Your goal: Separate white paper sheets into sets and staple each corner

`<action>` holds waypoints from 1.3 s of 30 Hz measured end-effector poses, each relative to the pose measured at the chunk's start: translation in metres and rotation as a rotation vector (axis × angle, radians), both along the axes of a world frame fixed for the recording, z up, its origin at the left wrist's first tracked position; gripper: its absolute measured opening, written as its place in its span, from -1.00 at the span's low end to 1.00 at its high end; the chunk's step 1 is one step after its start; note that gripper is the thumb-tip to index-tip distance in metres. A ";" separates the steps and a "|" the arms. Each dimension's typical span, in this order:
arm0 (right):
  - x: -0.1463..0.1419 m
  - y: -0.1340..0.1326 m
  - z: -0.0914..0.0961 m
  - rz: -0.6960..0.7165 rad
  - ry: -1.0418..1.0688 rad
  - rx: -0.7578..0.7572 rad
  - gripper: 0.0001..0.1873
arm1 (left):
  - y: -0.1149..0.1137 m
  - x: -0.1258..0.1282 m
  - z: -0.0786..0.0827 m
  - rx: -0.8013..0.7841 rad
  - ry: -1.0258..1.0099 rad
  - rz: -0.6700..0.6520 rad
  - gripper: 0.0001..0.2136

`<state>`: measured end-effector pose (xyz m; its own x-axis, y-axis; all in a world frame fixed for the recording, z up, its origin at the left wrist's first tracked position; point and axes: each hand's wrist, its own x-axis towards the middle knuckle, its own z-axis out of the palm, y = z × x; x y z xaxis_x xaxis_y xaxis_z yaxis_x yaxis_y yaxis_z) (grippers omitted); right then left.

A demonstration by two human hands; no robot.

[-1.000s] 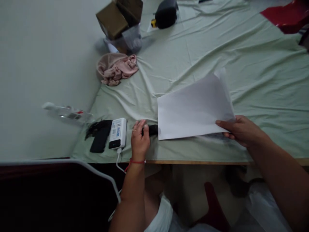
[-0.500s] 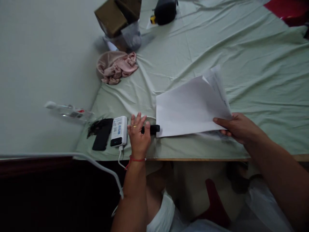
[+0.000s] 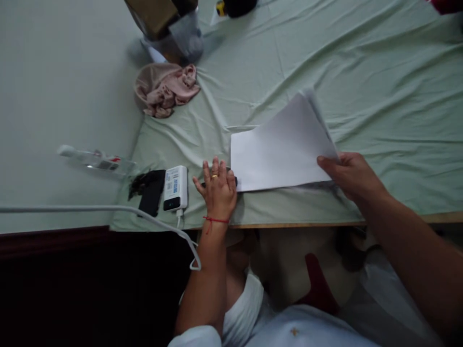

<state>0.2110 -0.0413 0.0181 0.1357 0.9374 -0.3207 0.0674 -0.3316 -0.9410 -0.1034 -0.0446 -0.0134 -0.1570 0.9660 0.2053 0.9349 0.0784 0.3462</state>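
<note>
My left hand (image 3: pixel 219 192), a ring on one finger and a red string at the wrist, lies flat with spread fingers over a black stapler (image 3: pixel 236 181). Most of the stapler is hidden beneath the palm; its end meets the lower left corner of the white paper sheets (image 3: pixel 277 144). With thumb on top, my right hand (image 3: pixel 347 173) grips the sheets at their lower right corner. Their far right corner is lifted and slightly curled, and more than one layer shows there.
Left of my hand lie a white power bank (image 3: pixel 175 188) with a cable (image 3: pixel 126 208) and a black phone (image 3: pixel 152 193). A clear bottle (image 3: pixel 97 160) is by the wall. Farther back are pink cloth (image 3: pixel 168 91) and a cardboard box (image 3: pixel 154 17) on the green sheet (image 3: pixel 260 62).
My left hand has shifted right and now covers most of the stapler. The paper's right side is raised and bent more, with my right hand still on it. The camera view has shifted slightly.
</note>
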 end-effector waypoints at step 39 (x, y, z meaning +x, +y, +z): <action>0.083 0.024 -0.013 -0.621 -0.011 0.315 -0.97 | 0.040 0.109 0.001 -0.157 -1.312 -0.055 -0.64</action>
